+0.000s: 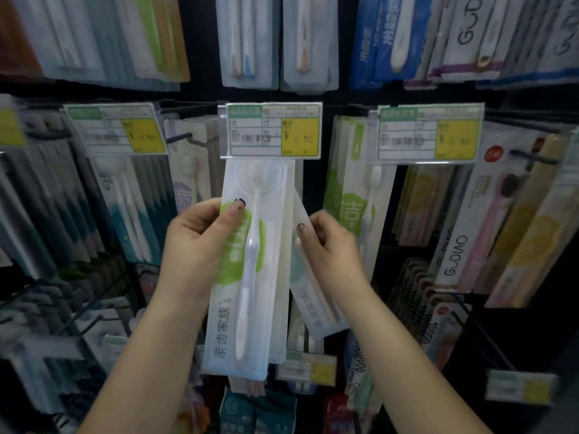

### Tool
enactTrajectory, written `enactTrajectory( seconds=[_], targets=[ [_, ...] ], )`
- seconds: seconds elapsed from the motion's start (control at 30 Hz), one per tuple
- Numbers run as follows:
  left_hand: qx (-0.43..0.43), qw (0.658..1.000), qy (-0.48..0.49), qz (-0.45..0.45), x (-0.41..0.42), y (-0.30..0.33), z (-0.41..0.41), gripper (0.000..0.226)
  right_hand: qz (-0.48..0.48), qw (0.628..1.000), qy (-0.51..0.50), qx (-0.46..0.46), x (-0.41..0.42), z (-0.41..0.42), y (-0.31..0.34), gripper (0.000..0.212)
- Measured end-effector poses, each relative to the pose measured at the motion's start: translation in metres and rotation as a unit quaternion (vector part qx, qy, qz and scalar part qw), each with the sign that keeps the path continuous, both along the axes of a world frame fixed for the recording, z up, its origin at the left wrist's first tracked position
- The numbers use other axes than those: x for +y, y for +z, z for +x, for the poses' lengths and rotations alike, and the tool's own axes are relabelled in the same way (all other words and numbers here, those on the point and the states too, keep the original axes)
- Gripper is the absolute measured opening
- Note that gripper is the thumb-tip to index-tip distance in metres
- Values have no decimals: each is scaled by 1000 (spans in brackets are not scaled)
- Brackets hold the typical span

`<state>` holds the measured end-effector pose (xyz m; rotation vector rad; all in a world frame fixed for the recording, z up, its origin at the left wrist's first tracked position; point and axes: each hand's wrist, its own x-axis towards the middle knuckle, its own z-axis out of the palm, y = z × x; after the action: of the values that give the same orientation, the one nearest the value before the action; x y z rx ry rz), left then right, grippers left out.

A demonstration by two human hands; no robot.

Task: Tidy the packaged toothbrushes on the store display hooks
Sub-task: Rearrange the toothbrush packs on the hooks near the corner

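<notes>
A dark display wall [341,98] fills the whole view, with black metal hooks [180,137] coming out of it. The light is dim.

The middle price tag [273,130] reads "¥ 6.00" on its yellow patch. The front toothbrush pack [247,277] carries "亲齿家族" down its lower half. A white pack [460,245] at right says "GUDIAO".

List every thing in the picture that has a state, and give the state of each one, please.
left hand: grips the front toothbrush pack, thumb on its face.
right hand: pinches the tilted pack behind.
front toothbrush pack: hangs nearly straight below the price tag.
tilted pack: slants, bottom end swung to the right.
middle price tag: upright, reads 6.00.
GUDIAO pack: hanging, leaning.
</notes>
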<state>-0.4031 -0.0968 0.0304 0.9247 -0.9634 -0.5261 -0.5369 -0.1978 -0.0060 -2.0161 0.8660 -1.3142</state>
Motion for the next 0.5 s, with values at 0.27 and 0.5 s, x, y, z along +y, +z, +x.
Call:
enactTrajectory(
  seconds=[0.27,0.5],
  targets=[
    [10,999,12,37,-12,-2,-1,13,-12,999,11,-49,-20,23,25,20],
    [20,998,21,59,-20,-5,1,14,23,995,24,-94,-26,33,16,19]
  ],
)
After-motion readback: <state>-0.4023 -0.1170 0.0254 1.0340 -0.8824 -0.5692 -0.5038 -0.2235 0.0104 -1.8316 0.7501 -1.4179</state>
